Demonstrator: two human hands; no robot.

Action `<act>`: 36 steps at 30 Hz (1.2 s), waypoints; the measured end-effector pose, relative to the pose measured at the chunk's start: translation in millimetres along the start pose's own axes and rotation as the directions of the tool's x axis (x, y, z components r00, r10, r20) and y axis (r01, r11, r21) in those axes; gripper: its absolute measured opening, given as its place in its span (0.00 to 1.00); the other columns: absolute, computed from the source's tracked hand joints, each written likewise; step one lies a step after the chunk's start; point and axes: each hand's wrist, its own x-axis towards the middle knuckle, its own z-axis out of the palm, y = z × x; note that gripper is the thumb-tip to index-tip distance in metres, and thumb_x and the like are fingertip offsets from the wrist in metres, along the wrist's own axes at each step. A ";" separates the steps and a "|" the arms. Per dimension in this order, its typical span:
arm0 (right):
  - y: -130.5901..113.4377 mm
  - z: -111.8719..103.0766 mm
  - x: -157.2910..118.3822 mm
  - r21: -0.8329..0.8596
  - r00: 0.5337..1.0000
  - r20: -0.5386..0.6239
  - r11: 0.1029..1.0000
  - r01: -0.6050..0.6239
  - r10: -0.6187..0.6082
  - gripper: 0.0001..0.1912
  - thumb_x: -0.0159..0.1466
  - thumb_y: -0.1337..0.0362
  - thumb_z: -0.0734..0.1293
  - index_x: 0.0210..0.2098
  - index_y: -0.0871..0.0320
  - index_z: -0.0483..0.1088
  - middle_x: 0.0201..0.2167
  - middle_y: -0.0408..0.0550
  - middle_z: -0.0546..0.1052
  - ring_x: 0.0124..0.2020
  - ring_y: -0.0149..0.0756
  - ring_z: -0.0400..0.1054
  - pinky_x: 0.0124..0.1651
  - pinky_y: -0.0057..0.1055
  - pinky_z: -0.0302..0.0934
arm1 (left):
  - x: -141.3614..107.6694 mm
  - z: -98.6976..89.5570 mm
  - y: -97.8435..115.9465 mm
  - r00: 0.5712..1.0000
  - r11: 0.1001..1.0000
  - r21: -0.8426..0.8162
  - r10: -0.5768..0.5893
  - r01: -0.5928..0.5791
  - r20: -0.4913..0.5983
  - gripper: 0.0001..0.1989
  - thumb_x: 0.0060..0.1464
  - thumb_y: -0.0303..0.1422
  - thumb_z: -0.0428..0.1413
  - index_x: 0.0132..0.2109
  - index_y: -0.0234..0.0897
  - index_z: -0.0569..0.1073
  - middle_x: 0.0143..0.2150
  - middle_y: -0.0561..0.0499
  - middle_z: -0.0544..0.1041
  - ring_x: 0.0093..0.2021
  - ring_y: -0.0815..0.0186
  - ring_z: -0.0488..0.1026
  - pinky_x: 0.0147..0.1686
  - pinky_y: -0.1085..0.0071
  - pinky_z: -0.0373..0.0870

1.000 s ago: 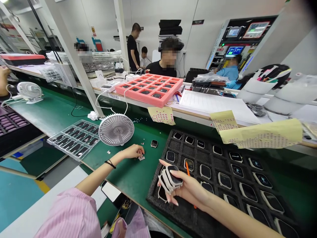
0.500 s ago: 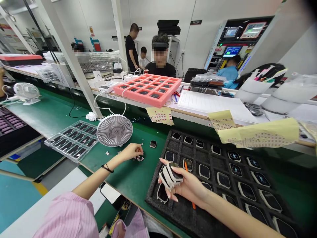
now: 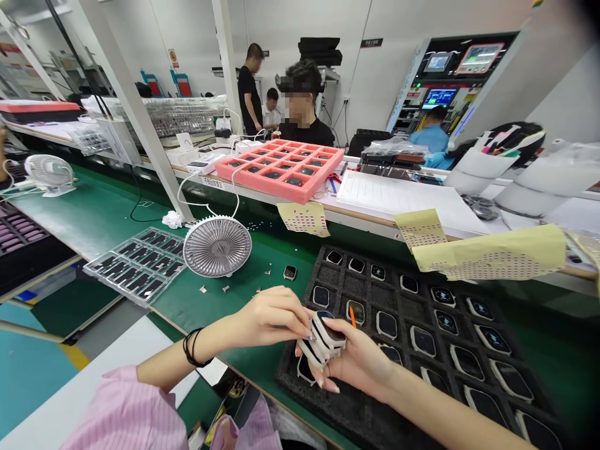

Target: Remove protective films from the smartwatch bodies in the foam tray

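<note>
My right hand [image 3: 359, 353] is closed around a small stack of smartwatch cases [image 3: 330, 331] with pale frames and a dark screen on top, held over the left part of a black foam tray [image 3: 370, 400]. My left hand [image 3: 276, 315] has its fingers pinched against the left side of that stack. A tiny piece may be between its fingertips, too small to name. In the tray's pockets lie several smartwatches [image 3: 422, 339], a few with lit screens. An orange stick [image 3: 352, 317] shows behind the held stack. One more smartwatch [image 3: 290, 272] rests on the green mat.
Small scraps [image 3: 225, 289] lie on the green mat near a white fan [image 3: 217, 247]. A clear tray of dark parts [image 3: 135, 262] is farther left. On the shelf ahead sit a pink foam tray [image 3: 300, 190] and papers [image 3: 398, 197]. A person [image 3: 307, 128] sits opposite.
My left hand has moved right, from the small pieces on the mat to the held stack. My right hand stays almost in place. The person opposite has turned their head.
</note>
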 end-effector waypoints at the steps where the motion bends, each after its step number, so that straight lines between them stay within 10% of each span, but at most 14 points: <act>1: 0.8 0.1 0.1 -0.002 1.000 0.004 1.000 -0.006 0.006 0.23 0.61 0.52 0.59 0.49 0.63 0.62 0.33 0.54 0.75 0.22 0.37 0.70 0.19 0.26 0.56 | 0.0 -0.5 -0.8 1.000 1.000 0.009 0.002 -0.002 0.019 0.03 0.56 0.27 0.56 0.37 0.36 0.75 0.36 0.49 0.78 0.38 0.71 0.72 0.42 0.75 0.68; 10: 4.2 3.9 2.5 -0.074 0.999 0.021 0.996 -0.047 0.049 0.27 0.57 0.47 0.61 0.30 0.70 0.69 0.27 0.56 0.73 0.19 0.32 0.68 0.18 0.22 0.55 | 0.5 -1.8 2.9 0.951 0.896 -0.320 -0.272 0.307 0.150 0.09 0.52 0.36 0.59 0.32 0.34 0.77 0.37 0.46 0.73 0.39 0.72 0.71 0.42 0.78 0.69; 23: 30.0 18.0 -15.0 -0.166 0.980 -0.145 0.973 -0.158 0.135 0.38 0.54 0.48 0.67 0.57 0.59 0.53 0.35 0.51 0.74 0.21 0.35 0.70 0.19 0.24 0.54 | -11.1 10.3 4.2 0.819 0.680 -0.471 -0.377 0.563 0.433 0.24 0.43 0.49 0.62 0.35 0.35 0.63 0.43 0.47 0.69 0.43 0.69 0.67 0.39 0.75 0.65; 26: 29.9 20.0 -17.6 -0.164 0.980 -0.115 0.970 -0.177 0.160 0.47 0.54 0.49 0.68 0.65 0.56 0.43 0.34 0.50 0.73 0.22 0.34 0.69 0.21 0.25 0.55 | -21.2 -3.3 -19.7 0.709 0.621 -0.368 -0.491 0.692 0.506 0.25 0.42 0.50 0.63 0.39 0.35 0.68 0.43 0.48 0.72 0.42 0.69 0.69 0.38 0.76 0.63; 32: 16.2 12.6 -15.6 -0.164 0.989 -0.129 0.982 -0.098 0.077 0.49 0.59 0.52 0.64 0.67 0.53 0.29 0.35 0.50 0.73 0.23 0.36 0.69 0.22 0.27 0.55 | -68.2 -11.6 -81.7 0.527 0.599 0.268 -0.797 0.755 0.295 0.09 0.54 0.32 0.58 0.42 0.36 0.71 0.42 0.49 0.72 0.41 0.66 0.69 0.36 0.75 0.61; 36: 13.1 5.4 -12.0 -0.120 0.990 -0.128 0.990 -0.076 0.061 0.48 0.60 0.53 0.62 0.67 0.53 0.24 0.35 0.51 0.73 0.23 0.37 0.70 0.22 0.28 0.55 | -84.7 -0.8 -96.8 0.505 0.618 0.322 -0.780 0.717 0.371 0.13 0.50 0.24 0.59 0.44 0.37 0.74 0.42 0.49 0.74 0.43 0.64 0.68 0.38 0.74 0.60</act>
